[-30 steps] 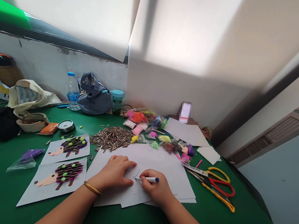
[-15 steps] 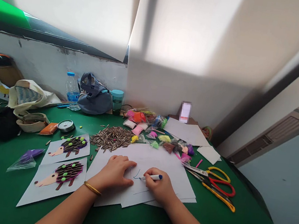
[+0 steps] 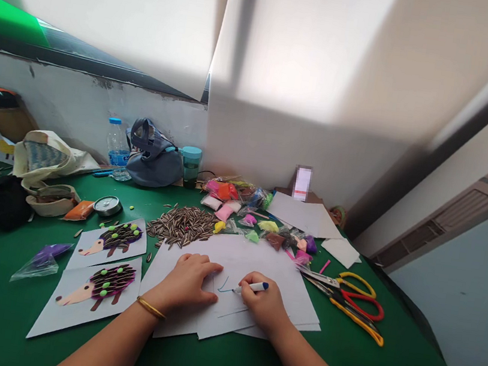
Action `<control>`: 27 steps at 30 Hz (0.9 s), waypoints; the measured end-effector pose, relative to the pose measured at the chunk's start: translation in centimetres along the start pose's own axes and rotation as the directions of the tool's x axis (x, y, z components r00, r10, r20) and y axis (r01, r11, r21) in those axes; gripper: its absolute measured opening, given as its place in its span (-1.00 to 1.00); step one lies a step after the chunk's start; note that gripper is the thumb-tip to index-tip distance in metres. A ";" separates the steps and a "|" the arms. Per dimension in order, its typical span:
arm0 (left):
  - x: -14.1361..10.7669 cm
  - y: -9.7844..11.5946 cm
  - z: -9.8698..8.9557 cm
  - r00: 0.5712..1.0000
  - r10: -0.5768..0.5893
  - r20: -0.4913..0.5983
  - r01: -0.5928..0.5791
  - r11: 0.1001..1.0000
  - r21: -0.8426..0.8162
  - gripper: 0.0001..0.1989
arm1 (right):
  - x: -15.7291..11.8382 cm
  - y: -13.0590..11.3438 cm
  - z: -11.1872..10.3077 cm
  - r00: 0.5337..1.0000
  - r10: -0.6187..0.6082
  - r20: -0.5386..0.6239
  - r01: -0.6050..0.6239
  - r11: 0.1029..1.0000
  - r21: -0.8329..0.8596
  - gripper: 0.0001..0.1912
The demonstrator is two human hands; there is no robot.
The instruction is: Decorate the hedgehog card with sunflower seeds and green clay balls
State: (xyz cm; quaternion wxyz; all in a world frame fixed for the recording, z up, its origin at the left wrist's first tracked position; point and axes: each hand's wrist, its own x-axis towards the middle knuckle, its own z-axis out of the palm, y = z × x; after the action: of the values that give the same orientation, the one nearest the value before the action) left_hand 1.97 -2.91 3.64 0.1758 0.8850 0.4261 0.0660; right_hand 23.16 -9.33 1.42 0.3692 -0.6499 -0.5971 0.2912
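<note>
My right hand (image 3: 264, 304) grips a white marker (image 3: 256, 287) with a dark blue end, its tip down on a sheet of white paper (image 3: 229, 320). A short curved blue line (image 3: 224, 286) shows on the sheet, running to the tip. My left hand (image 3: 190, 283) lies on the paper left of the line, fingers spread, with a yellow bangle (image 3: 151, 308) at the wrist. Further left, two cards carry hedgehog pictures, a nearer hedgehog (image 3: 97, 286) and a farther hedgehog (image 3: 113, 238), with striped seeds as spines and green dots.
Sunflower seeds (image 3: 186, 226) lie heaped behind the papers. Bags of coloured clay (image 3: 274, 240) sit behind and right of them. Scissors (image 3: 346, 294) rest at the right. A bottle (image 3: 116, 150), a blue bag (image 3: 155, 158) and a phone (image 3: 302, 183) stand at the back.
My right hand has moved slightly right with the marker, and the blue line has grown longer to the right. My left hand stays in place.
</note>
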 end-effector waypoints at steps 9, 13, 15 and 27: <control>0.0 0.1 0.0 1.000 -0.003 0.005 0.003 1.000 0.002 -0.41 | 0.2 0.1 0.0 1.000 0.009 -0.006 -0.009 1.000 0.024 -0.82; 0.0 0.2 -0.1 1.000 -0.013 0.017 0.014 1.000 -0.006 -0.41 | 0.2 0.2 0.0 1.000 0.007 -0.010 -0.007 1.000 0.021 -0.82; 0.0 0.1 -0.1 1.000 -0.010 0.013 0.010 1.000 -0.009 -0.41 | 0.2 0.4 0.0 1.000 0.009 -0.008 -0.009 0.999 0.038 -0.82; 0.0 0.0 0.0 1.000 0.009 -0.008 -0.009 1.000 -0.015 -0.41 | 0.4 0.5 -0.1 1.000 -0.019 -0.012 0.021 0.988 0.155 -0.76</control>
State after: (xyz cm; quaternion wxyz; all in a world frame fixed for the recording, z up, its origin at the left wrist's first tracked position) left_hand 1.96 -2.91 3.69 0.1803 0.8853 0.4224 0.0735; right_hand 23.63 -8.97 1.09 0.4248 -0.6146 -0.5772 0.3296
